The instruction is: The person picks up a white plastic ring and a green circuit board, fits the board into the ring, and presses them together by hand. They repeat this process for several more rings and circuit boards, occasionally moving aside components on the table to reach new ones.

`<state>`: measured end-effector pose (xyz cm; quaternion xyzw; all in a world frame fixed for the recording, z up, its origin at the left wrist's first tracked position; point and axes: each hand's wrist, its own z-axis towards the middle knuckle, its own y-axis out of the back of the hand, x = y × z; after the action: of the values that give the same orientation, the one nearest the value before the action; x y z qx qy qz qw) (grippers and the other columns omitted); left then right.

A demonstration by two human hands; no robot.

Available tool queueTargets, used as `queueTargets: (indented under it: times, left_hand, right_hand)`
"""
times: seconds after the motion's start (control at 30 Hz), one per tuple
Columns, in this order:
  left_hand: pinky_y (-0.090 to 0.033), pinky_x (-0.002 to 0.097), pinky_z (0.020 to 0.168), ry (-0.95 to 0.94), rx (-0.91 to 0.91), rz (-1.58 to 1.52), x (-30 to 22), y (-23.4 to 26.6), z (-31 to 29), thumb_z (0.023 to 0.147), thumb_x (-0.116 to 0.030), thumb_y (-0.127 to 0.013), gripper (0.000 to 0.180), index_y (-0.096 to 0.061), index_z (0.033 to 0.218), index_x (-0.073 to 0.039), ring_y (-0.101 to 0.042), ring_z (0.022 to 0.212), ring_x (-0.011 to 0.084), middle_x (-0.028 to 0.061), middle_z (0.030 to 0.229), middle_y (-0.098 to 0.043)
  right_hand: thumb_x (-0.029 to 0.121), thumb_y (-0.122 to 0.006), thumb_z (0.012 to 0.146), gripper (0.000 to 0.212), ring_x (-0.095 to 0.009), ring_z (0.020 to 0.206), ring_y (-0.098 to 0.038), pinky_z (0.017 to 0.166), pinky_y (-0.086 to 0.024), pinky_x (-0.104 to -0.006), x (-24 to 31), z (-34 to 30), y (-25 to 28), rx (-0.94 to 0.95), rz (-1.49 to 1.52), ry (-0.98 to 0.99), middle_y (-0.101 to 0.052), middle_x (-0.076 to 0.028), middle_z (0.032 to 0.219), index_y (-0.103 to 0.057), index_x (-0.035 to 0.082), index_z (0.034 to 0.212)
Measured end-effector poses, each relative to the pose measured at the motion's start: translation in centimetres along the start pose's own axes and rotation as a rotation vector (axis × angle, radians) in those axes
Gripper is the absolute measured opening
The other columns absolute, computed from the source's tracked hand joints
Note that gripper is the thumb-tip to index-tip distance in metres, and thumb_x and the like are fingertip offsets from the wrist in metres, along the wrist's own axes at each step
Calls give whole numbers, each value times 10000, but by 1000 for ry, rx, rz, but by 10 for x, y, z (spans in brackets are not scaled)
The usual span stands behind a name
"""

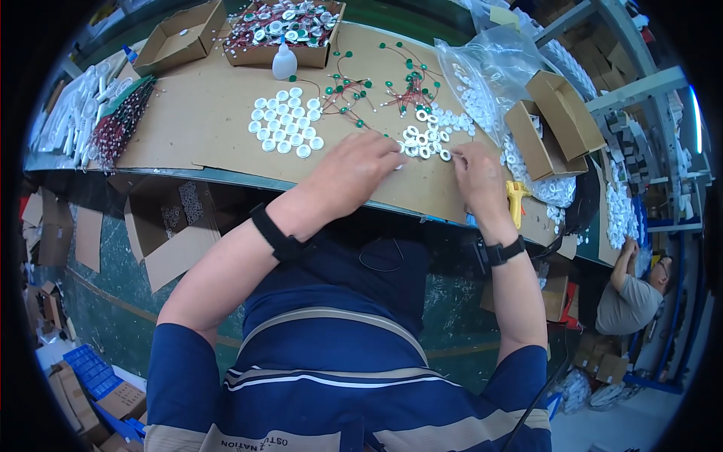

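My left hand (355,172) is over the cardboard-covered bench, its fingers drawn together. A bit of white shows at its fingertips, too small to name. My right hand (482,177) is to the right with thumb and forefinger close together; anything between them is hidden. Between the hands lies a loose heap of white rings (424,142), and the right fingertips are at its edge. Beyond the left hand, round white caps (283,124) lie spread in a cluster. Green discs with red wires (348,94) lie farther back, with a second bunch (413,89) to their right.
A white squeeze bottle (285,62) stands before a carton of wired parts (280,38). A yellow glue gun (516,202) is right of my right hand. Plastic bags (482,71) and open boxes (553,124) fill the right side. Another person (631,301) works at far right.
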<state>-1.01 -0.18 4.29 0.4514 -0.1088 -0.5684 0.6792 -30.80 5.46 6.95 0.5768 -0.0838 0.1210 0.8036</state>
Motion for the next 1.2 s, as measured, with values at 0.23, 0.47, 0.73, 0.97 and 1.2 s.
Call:
queueTargets:
  times: [0.23, 0.47, 0.73, 0.97, 1.2]
  left_hand:
    - [-579, 447, 1071, -69, 179, 92, 3, -11, 10, 980, -66, -694, 292, -830, 1238, -94, -726, 1236, 303, 78, 1186, -781]
    - [-588, 462, 1037, 16, 52, -109, -2, -9, -2, 980, -59, -735, 250, -843, 1206, -55, -730, 1196, 320, 82, 1149, -782]
    - [-592, 488, 1023, 180, 47, -228, 7, -3, -20, 1002, -75, -805, 205, -858, 1194, -29, -731, 1163, 361, 131, 1110, -801]
    - [-587, 507, 1064, 202, 12, -219, 9, -3, -20, 986, -87, -831, 282, -858, 1264, -48, -728, 1168, 367, 140, 1204, -824]
    - [-582, 467, 1140, 203, 73, -253, 9, 0, -21, 908, -80, -882, 518, -810, 1420, -65, -747, 1210, 362, 130, 1270, -844]
  right_hand:
    - [68, -813, 1019, 143, -419, 1115, -783, 960, -638, -472, 42, -36, -3, 120, 218, 202, -820, -176, 1141, -820, 23, 1155]
    - [36, -825, 1010, 218, -356, 1038, -795, 923, -642, -436, 42, -38, -6, 147, 316, 190, -803, -163, 1152, -818, -1, 1224]
    - [51, -833, 1016, 278, -264, 928, -789, 852, -630, -384, 44, -36, 0, 260, 271, -9, -774, -131, 1109, -851, 19, 1292]
    - [77, -839, 1022, 268, -261, 912, -779, 837, -624, -381, 44, -34, 2, 293, 297, -30, -774, -133, 1097, -857, 18, 1283]
    - [68, -843, 1020, 244, -269, 903, -773, 829, -621, -381, 56, -28, 2, 298, 285, 6, -781, -141, 1082, -854, 10, 1257]
